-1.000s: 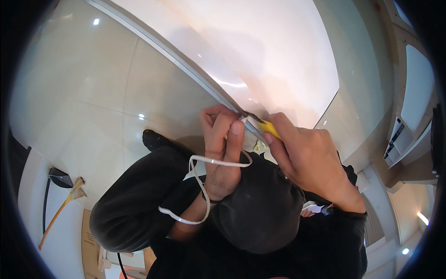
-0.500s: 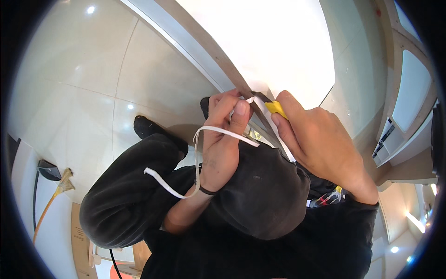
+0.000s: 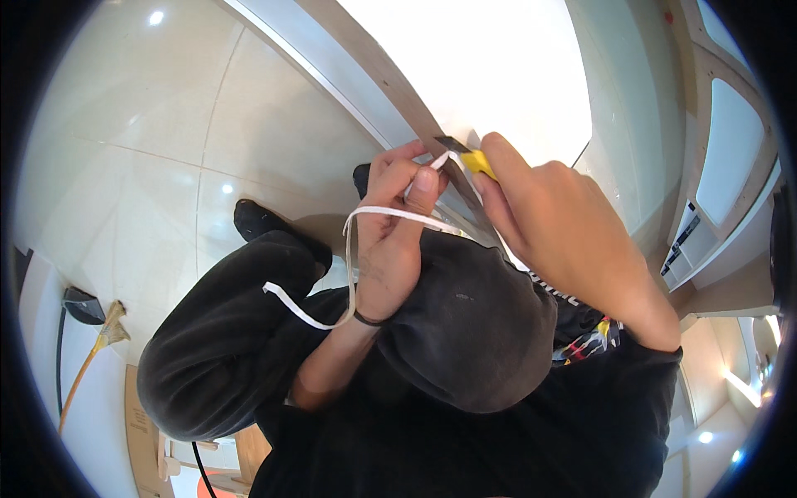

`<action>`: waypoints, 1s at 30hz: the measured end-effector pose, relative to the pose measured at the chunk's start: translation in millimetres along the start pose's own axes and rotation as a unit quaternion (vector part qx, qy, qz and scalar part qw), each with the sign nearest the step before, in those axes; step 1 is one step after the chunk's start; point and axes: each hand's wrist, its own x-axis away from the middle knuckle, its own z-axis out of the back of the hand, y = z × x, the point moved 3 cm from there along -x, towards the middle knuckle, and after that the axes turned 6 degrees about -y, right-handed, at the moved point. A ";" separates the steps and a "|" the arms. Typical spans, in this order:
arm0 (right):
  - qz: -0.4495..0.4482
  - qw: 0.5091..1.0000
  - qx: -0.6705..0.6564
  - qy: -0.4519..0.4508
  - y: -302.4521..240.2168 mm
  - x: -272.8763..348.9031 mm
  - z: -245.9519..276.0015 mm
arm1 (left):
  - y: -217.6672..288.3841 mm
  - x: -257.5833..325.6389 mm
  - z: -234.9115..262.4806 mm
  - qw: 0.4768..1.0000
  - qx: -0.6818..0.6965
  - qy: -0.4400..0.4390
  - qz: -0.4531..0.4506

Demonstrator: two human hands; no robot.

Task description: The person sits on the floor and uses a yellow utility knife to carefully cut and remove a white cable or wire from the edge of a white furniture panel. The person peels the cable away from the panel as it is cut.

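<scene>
My right hand (image 3: 556, 220) is closed round a yellow utility knife (image 3: 477, 163). Its dark blade lies across the narrow wood-toned edge of a white panel (image 3: 490, 66). Just left of the blade, my left hand (image 3: 397, 220) pinches a thin white strip (image 3: 352, 274) between thumb and fingers. One end of the strip reaches up to the edge by the blade. The rest loops down past my left wrist, its free end hanging over my dark trouser leg. Some left fingertips pass behind the panel's edge and are partly hidden.
My knees and a dark shoe (image 3: 257, 220) are close below the panel, over a tiled floor (image 3: 149, 100). At the far left stand a broom (image 3: 110, 332) and a black dustpan (image 3: 83, 305). A cardboard box (image 3: 143, 423) leans nearby. White-panelled wooden furniture (image 3: 730, 158) stands at right.
The knife and my right hand have moved slightly up and left along the panel edge, and more blade shows. My left hand keeps its pinch on the strip and shifts a little upward.
</scene>
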 end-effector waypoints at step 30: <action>-0.020 0.987 0.149 0.059 -7.9 14.9 -9.5 | -10.1 -17.2 -6.8 0.956 -0.254 0.022 -0.144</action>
